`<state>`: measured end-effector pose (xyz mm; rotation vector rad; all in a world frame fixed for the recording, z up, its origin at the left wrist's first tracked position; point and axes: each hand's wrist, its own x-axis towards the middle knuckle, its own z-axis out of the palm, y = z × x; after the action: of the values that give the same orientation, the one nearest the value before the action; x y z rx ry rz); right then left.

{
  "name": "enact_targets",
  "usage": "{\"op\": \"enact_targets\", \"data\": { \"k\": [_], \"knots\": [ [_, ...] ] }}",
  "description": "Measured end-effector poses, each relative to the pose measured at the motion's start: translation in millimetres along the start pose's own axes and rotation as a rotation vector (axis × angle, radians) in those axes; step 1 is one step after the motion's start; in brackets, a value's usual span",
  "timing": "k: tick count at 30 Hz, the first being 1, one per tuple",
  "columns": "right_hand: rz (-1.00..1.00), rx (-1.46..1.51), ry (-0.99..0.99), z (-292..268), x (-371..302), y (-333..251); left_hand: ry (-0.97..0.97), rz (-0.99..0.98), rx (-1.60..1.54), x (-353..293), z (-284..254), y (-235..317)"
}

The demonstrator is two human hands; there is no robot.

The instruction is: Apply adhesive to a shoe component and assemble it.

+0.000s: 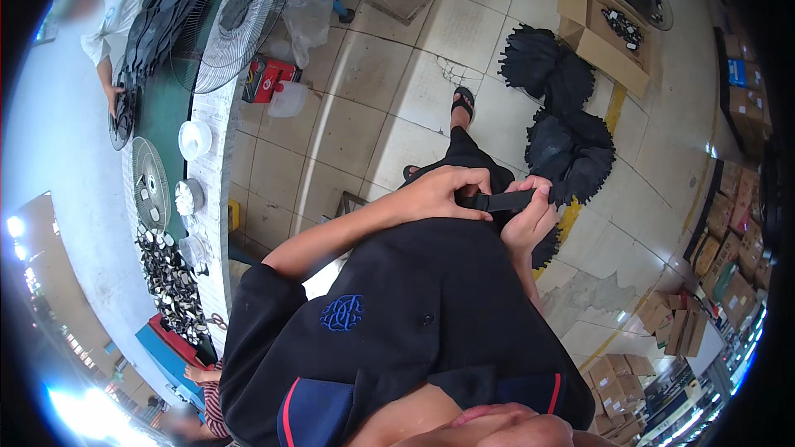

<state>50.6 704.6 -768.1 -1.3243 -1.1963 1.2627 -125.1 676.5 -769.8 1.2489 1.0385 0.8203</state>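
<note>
In front of my waist, a flat black strap (509, 200) is stretched between my hands. My left hand (447, 192) pinches its left end, thumb and forefinger curled round a small dark piece there whose kind I cannot make out. The fingers of my right hand (532, 217) are closed on the right end of the strap. Beyond my right hand, a heap of black pieces with jagged edges (571, 153) lies on the floor. A second such heap (542, 62) spreads farther off, close to an open cardboard box (609, 62).
To my left runs a green-topped workbench (170, 149) with wire fan guards (242, 12), white tubs (195, 141), small black-and-white parts (172, 285) and scissors (217, 321). A person (116, 16) works across it. Below stands a red box (265, 79). Cartons (617, 389) are stacked at right.
</note>
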Motion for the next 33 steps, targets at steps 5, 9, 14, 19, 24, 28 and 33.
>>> {"op": "enact_targets", "data": {
  "k": [5,9,14,19,24,28,33],
  "knots": [
    [-0.082,-0.186,0.057,-10.3,3.4,6.9,-0.055,-0.019,0.035,8.3,-1.0,4.6],
    [-0.053,-0.156,0.102,-10.7,2.3,4.0,-0.093,-0.007,0.078,15.2,-1.0,4.0],
    [0.009,-0.103,0.156,-21.9,3.7,11.0,-0.122,-0.012,0.087,19.7,1.7,7.1],
    [0.073,-0.126,0.185,-22.4,7.5,4.8,-0.135,-0.047,0.106,22.6,2.5,8.9],
    [0.05,-0.131,0.211,-28.8,15.3,9.3,-0.153,-0.083,0.112,32.9,2.6,12.2],
    [0.133,-0.138,0.204,-31.0,20.9,-0.3,-0.134,0.011,0.175,39.7,5.3,8.5],
    [0.304,-0.079,0.198,-38.6,52.2,-20.3,-0.14,0.103,0.361,54.7,9.5,7.9]
  ]
}}
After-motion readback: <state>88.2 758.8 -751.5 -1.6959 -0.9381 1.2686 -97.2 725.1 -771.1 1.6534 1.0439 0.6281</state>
